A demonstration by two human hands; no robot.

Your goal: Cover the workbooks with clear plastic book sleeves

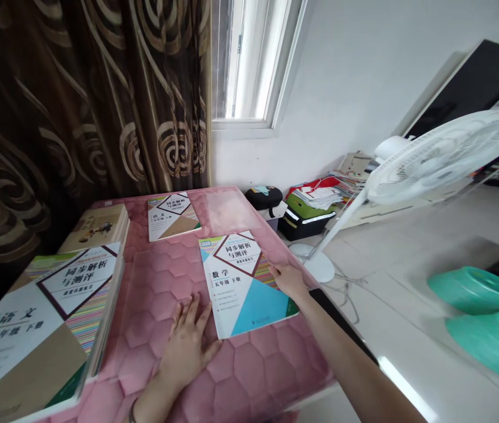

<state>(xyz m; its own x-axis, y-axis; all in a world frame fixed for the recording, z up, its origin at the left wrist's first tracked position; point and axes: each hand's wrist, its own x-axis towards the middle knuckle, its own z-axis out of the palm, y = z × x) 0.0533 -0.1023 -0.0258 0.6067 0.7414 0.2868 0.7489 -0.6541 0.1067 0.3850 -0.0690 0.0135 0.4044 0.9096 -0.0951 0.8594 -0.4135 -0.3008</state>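
Observation:
A blue-and-white maths workbook lies flat on the pink padded table cover, its cover facing up. My left hand rests with fingers spread on the cover, just left of the workbook, the thumb close to its lower left corner. At the workbook's right edge is my right hand, its fingers curled onto that edge; the underside of the grip is hidden. Behind lies a thinner brown-and-white workbook. On the left, a stack of books has a large language workbook on top.
Beside the large stack is another pile with a tan book. A dark flat object lies along the table's right edge, under my right forearm. A white standing fan, bags and green stools occupy the floor. Patterned curtains hang behind.

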